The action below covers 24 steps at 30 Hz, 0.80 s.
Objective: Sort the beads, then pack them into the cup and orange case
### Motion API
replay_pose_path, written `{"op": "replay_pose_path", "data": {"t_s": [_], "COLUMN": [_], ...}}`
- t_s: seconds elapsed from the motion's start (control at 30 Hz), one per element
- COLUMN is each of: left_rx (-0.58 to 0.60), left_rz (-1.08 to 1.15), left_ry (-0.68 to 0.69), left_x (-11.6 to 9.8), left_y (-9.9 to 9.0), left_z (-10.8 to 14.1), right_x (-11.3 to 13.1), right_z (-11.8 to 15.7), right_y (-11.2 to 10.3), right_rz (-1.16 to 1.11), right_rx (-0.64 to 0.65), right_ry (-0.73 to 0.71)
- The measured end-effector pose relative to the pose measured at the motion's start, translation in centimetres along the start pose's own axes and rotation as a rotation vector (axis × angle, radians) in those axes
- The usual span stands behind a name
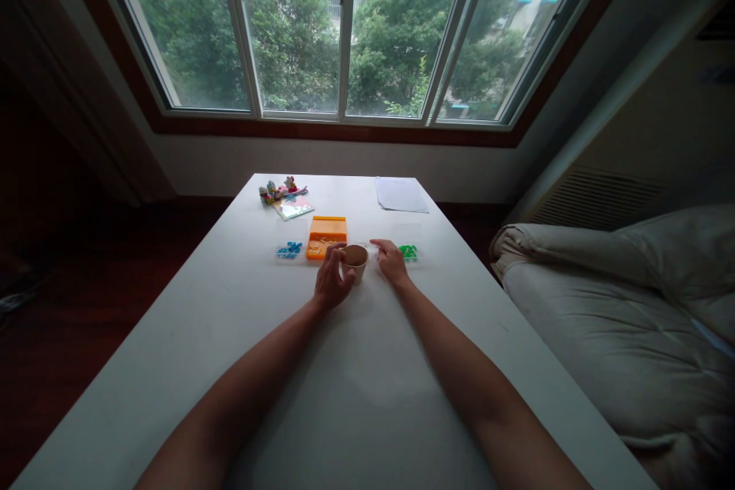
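Observation:
My left hand (334, 276) is wrapped round the left side of a brown paper cup (356, 257) near the middle of the white table. To the right of the cup, my right hand (390, 260) has its index finger stretched toward the left; whether it holds anything small is too hard to make out. An open orange case (328, 227) with small pieces in it lies just behind my left hand. Blue pieces (289, 249) sit in a clear box on the left. Green pieces (408, 252) lie in another clear box, partly behind my right hand.
At the table's (230, 306) far left are small colourful figures (279, 191) and a packet (295, 207). White paper sheets (401, 194) lie at the far right. A light-coloured sofa (574, 306) stands right of the table, and a window (344, 31) is beyond its far edge.

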<state>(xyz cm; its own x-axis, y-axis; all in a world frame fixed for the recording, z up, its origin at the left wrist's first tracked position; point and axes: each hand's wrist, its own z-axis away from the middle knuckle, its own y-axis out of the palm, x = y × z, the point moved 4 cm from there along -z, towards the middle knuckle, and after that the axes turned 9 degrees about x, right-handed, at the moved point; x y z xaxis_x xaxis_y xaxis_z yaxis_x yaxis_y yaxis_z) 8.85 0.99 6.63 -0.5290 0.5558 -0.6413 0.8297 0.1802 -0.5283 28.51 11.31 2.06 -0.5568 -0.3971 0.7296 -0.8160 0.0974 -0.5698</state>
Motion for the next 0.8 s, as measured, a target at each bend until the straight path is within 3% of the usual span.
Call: {"op": "replay_pose_path", "data": {"t_s": [0.13, 0.23, 0.43, 0.67, 0.8], "left_rx": [-0.012, -0.036, -0.1, -0.098, -0.074], "left_rz": [0.045, 0.092, 0.051, 0.076, 0.101], "left_ry": [0.02, 0.04, -0.041, -0.063, -0.051], "left_x": [0.0, -0.2, 0.3, 0.7, 0.6], "left_y": [-0.3, -0.6, -0.9, -0.4, -0.2], "left_z": [0.1, 0.1, 0.0, -0.1, 0.0], "right_x": [1.0, 2.2, 4.4, 3.9, 4.1], "right_z": [0.5, 0.9, 1.8, 2.1, 2.1], "right_y": [0.3, 0.0, -0.5, 1.1, 1.4], "right_rz": [0.112, 0.073, 0.057, 0.185, 0.398], "right_rx": [0.057, 0.021, 0.037, 0.214, 0.204], "right_ry": [-0.07, -0.146, -0.282, -0.329, -0.315]}}
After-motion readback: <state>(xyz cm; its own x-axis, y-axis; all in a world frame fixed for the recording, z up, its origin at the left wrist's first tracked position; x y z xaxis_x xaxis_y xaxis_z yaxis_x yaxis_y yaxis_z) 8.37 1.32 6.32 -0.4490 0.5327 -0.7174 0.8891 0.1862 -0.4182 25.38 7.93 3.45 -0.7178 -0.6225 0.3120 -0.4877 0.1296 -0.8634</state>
